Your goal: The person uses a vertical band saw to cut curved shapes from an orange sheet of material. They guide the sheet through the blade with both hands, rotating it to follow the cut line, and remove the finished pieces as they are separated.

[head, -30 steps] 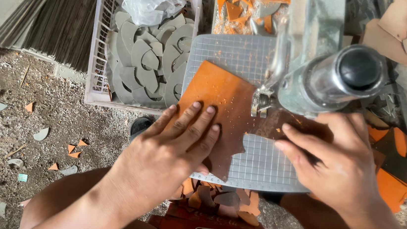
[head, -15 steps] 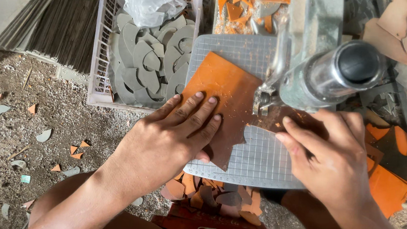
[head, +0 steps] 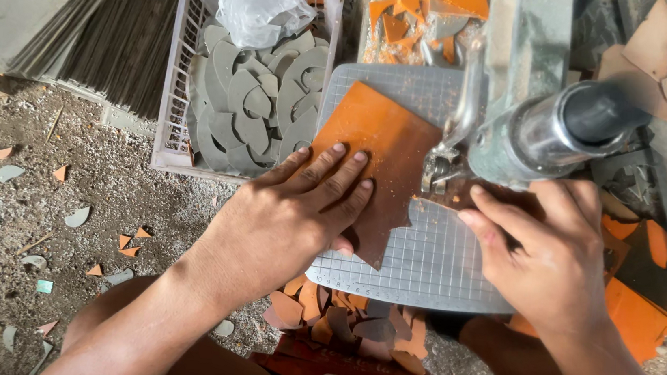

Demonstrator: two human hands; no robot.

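An orange tile (head: 378, 147) lies on the gridded grey saw table (head: 432, 262), its right edge against the blade area of the cutting machine (head: 535, 125). My left hand (head: 290, 212) presses flat on the tile's lower left part, fingers spread. My right hand (head: 552, 249) rests on the tile's right side just below the machine's cylindrical motor, fingers pointing left toward the cut. The tile's lower edge is jagged where a piece has been cut away.
A white plastic crate (head: 177, 75) of several grey curved tile pieces and a plastic bag stands at the left. Stacked grey tiles (head: 81, 16) lie beyond it. Orange and grey offcuts (head: 353, 324) pile below the table; shards scatter on the dirt floor (head: 62, 210).
Both hands have turned the orange tile slightly and pushed it a little further toward the blade; my left hand shifted up and right with it.
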